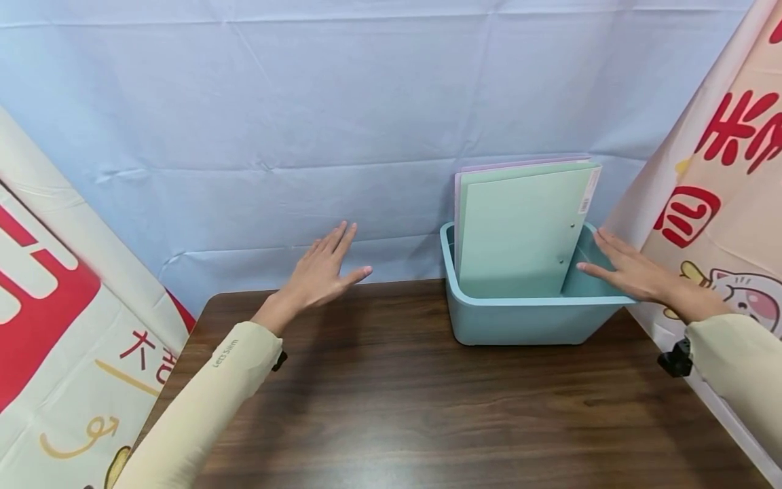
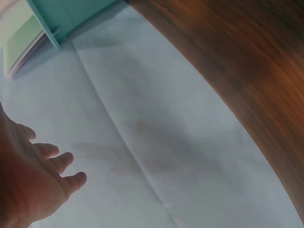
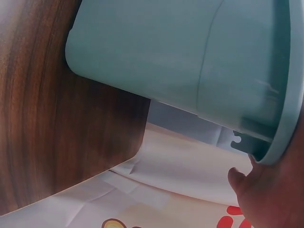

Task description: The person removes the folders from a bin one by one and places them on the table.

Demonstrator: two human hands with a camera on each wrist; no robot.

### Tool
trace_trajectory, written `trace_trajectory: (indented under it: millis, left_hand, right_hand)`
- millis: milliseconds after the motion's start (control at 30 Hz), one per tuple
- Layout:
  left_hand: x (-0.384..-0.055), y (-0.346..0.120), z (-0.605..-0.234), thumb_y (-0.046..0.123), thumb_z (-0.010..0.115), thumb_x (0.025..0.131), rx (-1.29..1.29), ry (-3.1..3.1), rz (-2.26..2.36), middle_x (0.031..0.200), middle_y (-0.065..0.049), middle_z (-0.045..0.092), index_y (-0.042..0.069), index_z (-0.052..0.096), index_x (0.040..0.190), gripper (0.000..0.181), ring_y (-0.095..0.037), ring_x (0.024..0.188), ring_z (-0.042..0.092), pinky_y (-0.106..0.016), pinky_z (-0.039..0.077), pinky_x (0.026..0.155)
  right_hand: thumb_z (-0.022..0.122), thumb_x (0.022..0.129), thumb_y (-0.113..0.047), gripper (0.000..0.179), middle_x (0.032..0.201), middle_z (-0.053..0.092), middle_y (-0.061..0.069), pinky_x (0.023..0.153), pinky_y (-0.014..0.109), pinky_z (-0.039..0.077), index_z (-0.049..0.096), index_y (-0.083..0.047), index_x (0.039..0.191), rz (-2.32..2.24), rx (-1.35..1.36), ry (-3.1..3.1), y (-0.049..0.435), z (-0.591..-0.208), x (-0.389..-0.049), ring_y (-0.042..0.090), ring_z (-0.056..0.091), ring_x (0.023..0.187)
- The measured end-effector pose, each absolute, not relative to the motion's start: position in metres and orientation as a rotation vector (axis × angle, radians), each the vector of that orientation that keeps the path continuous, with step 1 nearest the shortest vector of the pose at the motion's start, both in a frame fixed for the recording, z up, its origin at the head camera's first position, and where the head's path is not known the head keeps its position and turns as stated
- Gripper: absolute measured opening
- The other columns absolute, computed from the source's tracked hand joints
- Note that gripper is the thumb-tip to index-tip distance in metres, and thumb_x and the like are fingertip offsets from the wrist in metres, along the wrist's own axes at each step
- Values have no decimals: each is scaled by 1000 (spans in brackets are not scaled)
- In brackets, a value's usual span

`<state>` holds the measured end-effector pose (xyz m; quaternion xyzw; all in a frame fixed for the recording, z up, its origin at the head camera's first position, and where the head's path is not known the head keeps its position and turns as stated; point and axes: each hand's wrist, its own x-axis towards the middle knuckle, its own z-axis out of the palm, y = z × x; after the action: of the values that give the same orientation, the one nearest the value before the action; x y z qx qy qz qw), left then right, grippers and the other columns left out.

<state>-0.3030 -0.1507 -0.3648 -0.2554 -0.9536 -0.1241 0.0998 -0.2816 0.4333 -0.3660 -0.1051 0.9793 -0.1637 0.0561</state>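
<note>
A blue-green plastic bin (image 1: 519, 322) stands at the back right of the table. Upright in its left part are mint-green folders (image 1: 519, 238), with the edge of a purple one (image 1: 525, 164) showing behind them. My right hand (image 1: 635, 272) is at the bin's right end, fingers extended, overlapping the rim in the head view. From the right wrist, the hand (image 3: 270, 190) appears right beside the rim. To the left, apart from the bin, my left hand (image 1: 314, 275) hovers over the table's back edge with straight fingers and thumb spread, holding nothing.
The dark wood table (image 1: 391, 407) ends at a pale blue cloth (image 1: 275, 136) hanging behind it. Printed cloths hang at the left (image 1: 55, 319) and right (image 1: 727, 176) sides, the right one close to the bin.
</note>
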Motion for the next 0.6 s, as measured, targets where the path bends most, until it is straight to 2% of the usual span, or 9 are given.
trace_trajectory:
  millis: [233, 433, 600]
  left_hand:
    - [-306, -133, -363, 79, 29, 89, -820, -2806, -409, 165, -3, 2, 28, -6, 157, 92, -24, 151, 9, -49, 13, 120]
    - [-310, -116, -363, 77, 30, 90, -893, -2779, -479, 165, -1, 3, 30, -7, 157, 90, -23, 151, 11, -47, 15, 120]
    - [-311, -104, -366, 77, 35, 89, -917, -2723, -541, 165, 0, 6, 32, -6, 157, 91, -24, 149, 16, -53, 23, 117]
  right_hand:
    - [41, 101, -51, 84, 161, -17, 17, 103, 79, 4, -11, -13, 156, -534, -330, 2985, 435, -368, -286, 43, -11, 146]
    - [40, 100, -54, 85, 161, -17, 17, 103, 79, 2, -11, -13, 156, -520, -294, 2996, 436, -372, -285, 43, -13, 146]
    - [40, 101, -53, 85, 161, -16, 18, 104, 77, 1, -10, -11, 156, -521, -293, 3005, 438, -375, -287, 43, -12, 146]
